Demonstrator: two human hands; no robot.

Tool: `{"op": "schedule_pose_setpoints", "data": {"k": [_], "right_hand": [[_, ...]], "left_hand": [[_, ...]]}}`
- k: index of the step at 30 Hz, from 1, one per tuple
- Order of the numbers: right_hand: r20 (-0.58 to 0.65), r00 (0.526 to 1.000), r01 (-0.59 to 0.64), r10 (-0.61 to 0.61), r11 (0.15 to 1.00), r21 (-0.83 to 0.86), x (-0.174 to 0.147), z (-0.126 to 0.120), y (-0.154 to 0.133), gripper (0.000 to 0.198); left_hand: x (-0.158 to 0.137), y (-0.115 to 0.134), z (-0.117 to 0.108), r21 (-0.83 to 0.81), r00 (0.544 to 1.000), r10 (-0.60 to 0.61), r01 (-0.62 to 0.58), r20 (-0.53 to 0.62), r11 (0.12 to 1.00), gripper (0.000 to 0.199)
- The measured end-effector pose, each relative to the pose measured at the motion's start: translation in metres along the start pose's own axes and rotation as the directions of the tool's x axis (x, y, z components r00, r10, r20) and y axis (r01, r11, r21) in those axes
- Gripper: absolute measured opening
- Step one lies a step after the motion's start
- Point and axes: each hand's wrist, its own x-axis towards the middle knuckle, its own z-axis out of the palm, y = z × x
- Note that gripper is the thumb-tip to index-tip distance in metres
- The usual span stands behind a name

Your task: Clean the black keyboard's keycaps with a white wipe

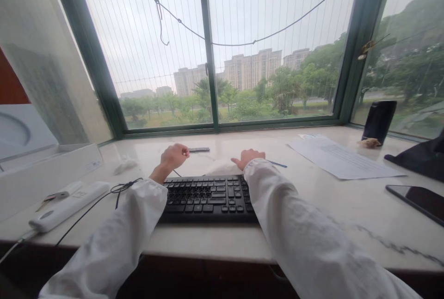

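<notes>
A black keyboard (pixel 208 207) lies in front of me on the white marble-like counter. Just beyond its upper left corner is my left hand (pixel 173 156), its fingers curled closed; what they hold, if anything, is too small to make out. A short grey bar-shaped object (pixel 200 149) lies right beside those fingertips. My right hand (pixel 250 156) rests past the keyboard's upper right part, thumb stretched out to the left and apart from the other fingers, with nothing visible in it. A dark blue pen (pixel 276 163) lies to its right. My right sleeve covers the keyboard's right end.
On the left are a white power strip (pixel 71 206), keys (pixel 52 198), a dark tied cable (pixel 121 188) and a white box (pixel 52 169). Printed paper (pixel 342 156), a phone (pixel 419 201) and an upright dark object (pixel 379 122) stand or lie right. A window frame (pixel 215 125) bounds the back.
</notes>
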Motion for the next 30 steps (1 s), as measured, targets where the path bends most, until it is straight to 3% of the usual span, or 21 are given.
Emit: {"op": "schedule_pose_setpoints", "data": {"k": [4,7,16,21,30], "right_hand": [[0.05,0.999,0.022,-0.021,1.0,-0.017,0.002,0.003,-0.001,0.043],[0.036,0.997,0.07,-0.07,0.998,-0.002,0.003,0.003,-0.002,0.041],[-0.055,0.988,0.142,-0.141,0.99,-0.002,-0.001,0.001,-0.004,0.033],[-0.058,0.988,0.144,-0.144,0.989,-0.019,-0.001,0.002,-0.006,0.031],[-0.046,0.989,0.141,-0.141,0.99,-0.017,-0.002,0.004,-0.008,0.032]], "left_hand": [[0.024,0.004,0.001,0.01,0.982,0.129,-0.132,0.137,0.991,0.028],[0.05,0.017,0.004,0.072,0.957,0.197,-0.216,0.213,0.974,0.037],[0.122,0.043,0.046,0.197,0.918,0.284,-0.344,0.276,0.918,0.027],[0.137,0.04,0.063,0.212,0.9,0.333,-0.397,0.283,0.893,0.027],[0.148,0.043,0.074,0.2,0.894,0.342,-0.406,0.29,0.892,0.024]]}}
